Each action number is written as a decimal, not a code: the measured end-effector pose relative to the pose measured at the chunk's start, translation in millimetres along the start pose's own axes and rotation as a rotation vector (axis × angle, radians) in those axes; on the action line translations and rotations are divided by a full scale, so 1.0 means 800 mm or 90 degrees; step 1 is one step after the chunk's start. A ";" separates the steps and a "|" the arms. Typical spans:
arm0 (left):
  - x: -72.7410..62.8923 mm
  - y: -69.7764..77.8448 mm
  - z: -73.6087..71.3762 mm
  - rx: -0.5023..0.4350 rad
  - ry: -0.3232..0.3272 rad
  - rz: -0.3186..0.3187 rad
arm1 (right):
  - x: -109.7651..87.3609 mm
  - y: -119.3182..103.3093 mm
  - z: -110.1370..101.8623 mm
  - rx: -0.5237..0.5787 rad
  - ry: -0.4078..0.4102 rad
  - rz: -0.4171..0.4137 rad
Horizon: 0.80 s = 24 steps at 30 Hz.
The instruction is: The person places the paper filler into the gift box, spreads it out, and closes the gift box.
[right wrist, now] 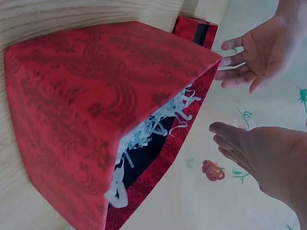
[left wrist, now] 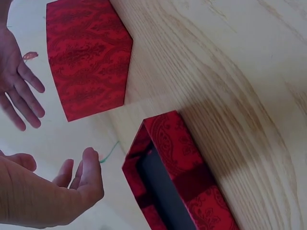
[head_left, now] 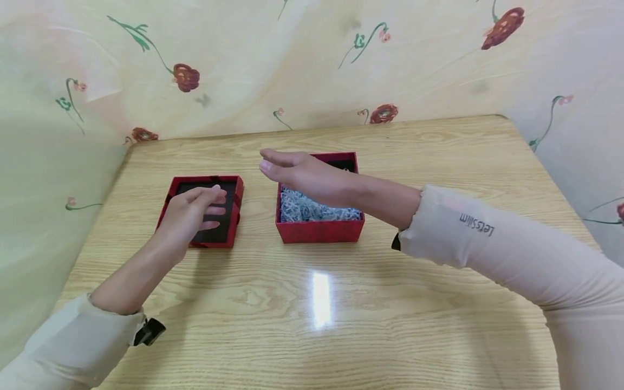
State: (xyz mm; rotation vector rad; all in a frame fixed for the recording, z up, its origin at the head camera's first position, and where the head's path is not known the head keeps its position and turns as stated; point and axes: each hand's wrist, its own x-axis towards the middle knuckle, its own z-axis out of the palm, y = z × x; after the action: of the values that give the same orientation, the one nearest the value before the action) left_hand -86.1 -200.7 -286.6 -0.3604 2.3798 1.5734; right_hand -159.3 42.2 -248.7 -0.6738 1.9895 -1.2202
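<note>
A red patterned gift box (head_left: 319,232) stands open on the table, with pale blue shredded paper (head_left: 312,208) inside and a dark patch of its interior showing at the back. Over this box hovers my right hand (head_left: 312,176), fingers extended leftward and holding nothing. To the left lies the red box lid (head_left: 236,216), its black inside facing up and a dark ribbon around its side. My left hand (head_left: 187,214) is above the lid with loosely bent fingers and nothing in them. In the right wrist view, strands of the paper (right wrist: 144,134) stick up near the box rim.
The wood-grain table (head_left: 253,303) reaches back to a cream floral cloth (head_left: 292,65) hung behind and at both sides. A bright light reflection (head_left: 321,300) shows on the tabletop. Both forearms wear pale sleeves (head_left: 487,244), with black straps (head_left: 150,331) near the wrists.
</note>
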 end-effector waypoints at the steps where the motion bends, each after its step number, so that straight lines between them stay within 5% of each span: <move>1: 0.000 0.001 -0.001 0.000 0.000 -0.004 | 0.000 -0.001 0.001 0.003 0.000 -0.001; 9: 0.001 0.007 -0.011 -0.003 -0.016 -0.028 | 0.003 -0.005 0.009 -0.008 -0.011 0.001; 24: 0.002 0.001 -0.028 0.015 -0.045 -0.053 | 0.008 -0.007 0.035 0.111 -0.081 -0.014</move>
State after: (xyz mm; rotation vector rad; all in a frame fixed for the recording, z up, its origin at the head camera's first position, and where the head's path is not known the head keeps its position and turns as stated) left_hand -90.2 -221.1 -277.8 -0.3863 2.2974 1.4964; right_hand -141.0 20.2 -254.0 -0.6703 1.7529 -1.3125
